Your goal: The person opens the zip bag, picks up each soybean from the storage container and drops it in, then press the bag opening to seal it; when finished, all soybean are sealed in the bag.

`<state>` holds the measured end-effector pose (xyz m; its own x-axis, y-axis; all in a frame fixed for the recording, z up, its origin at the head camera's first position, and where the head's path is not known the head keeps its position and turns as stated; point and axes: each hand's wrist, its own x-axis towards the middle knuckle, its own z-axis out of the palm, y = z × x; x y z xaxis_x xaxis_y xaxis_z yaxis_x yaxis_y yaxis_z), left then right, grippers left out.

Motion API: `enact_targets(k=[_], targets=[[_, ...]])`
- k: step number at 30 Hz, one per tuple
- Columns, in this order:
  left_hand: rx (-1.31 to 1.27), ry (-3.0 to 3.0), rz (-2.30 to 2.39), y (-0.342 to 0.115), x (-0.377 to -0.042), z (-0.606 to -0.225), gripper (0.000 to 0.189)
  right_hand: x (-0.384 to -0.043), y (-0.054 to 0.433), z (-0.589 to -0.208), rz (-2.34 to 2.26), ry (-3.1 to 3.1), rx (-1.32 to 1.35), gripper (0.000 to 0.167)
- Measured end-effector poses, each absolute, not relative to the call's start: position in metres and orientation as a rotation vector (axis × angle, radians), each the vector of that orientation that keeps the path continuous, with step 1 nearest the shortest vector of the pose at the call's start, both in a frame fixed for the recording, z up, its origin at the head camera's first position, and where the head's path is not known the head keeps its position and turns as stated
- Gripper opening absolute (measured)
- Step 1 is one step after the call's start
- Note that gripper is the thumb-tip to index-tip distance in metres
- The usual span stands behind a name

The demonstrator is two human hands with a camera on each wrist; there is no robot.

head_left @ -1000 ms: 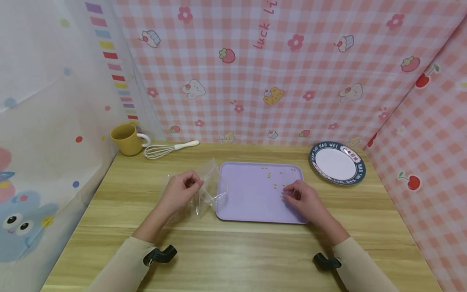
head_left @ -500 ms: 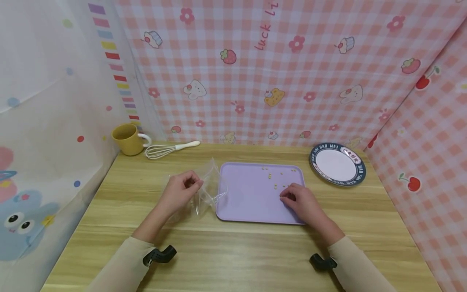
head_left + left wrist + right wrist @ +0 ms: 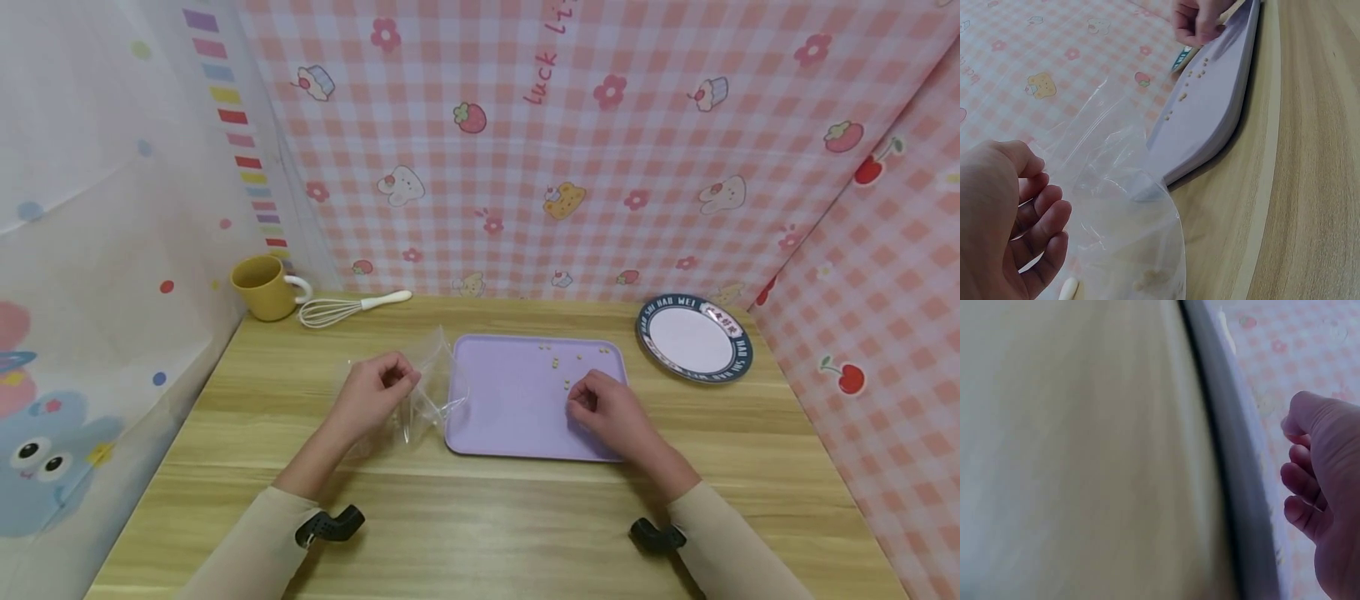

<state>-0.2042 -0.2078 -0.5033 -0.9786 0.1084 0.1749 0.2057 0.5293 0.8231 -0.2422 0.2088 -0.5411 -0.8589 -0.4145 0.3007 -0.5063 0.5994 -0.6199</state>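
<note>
My left hand [image 3: 372, 390] pinches the edge of a clear plastic zip bag [image 3: 1116, 206], holding it up beside the tray. A small clump of tan beans [image 3: 1152, 281] lies low in the bag. The lilac tray [image 3: 502, 417] sits to its right, with several small yellow beans [image 3: 555, 363] scattered on its far right part. Over the tray's right side is my right hand [image 3: 611, 408], thumb and forefinger pinched together and the other fingers curled. Its pinch seems to hold one yellow bean, but the bean itself is too small to make out.
A yellow mug [image 3: 266, 287] and a white whisk [image 3: 337, 310] stand at the back left of the wooden table [image 3: 480, 525]. A dark-rimmed plate [image 3: 693, 337] lies at the back right. Patterned cloth [image 3: 510, 167] hangs behind.
My right hand has closed its fingertips where a bean lay on the tray and shifted a little left. My left hand and the bag stay almost still.
</note>
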Motion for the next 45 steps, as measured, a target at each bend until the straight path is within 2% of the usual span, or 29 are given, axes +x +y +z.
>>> enact_targets(k=[14, 24, 35, 45], targets=[[-0.287, -2.673, -1.441, -0.203, -0.206, -0.502, 0.013, -0.251, 0.124, -0.496, 1.236, -2.463, 1.086, 0.014], [-0.303, -2.669, -1.431, -0.202, -0.207, -0.503, 0.014, -0.247, 0.058, -0.481, 1.07, -2.4, 1.388, 0.01], [-0.309, -2.668, -1.436, -0.201, -0.208, -0.501, 0.013, -0.249, 0.049, -0.478, 1.023, -2.469, 1.325, 0.012], [-0.306, -2.665, -1.443, -0.2, -0.207, -0.501, 0.012, -0.248, 0.08, -0.484, 1.172, -2.462, 1.187, 0.011]])
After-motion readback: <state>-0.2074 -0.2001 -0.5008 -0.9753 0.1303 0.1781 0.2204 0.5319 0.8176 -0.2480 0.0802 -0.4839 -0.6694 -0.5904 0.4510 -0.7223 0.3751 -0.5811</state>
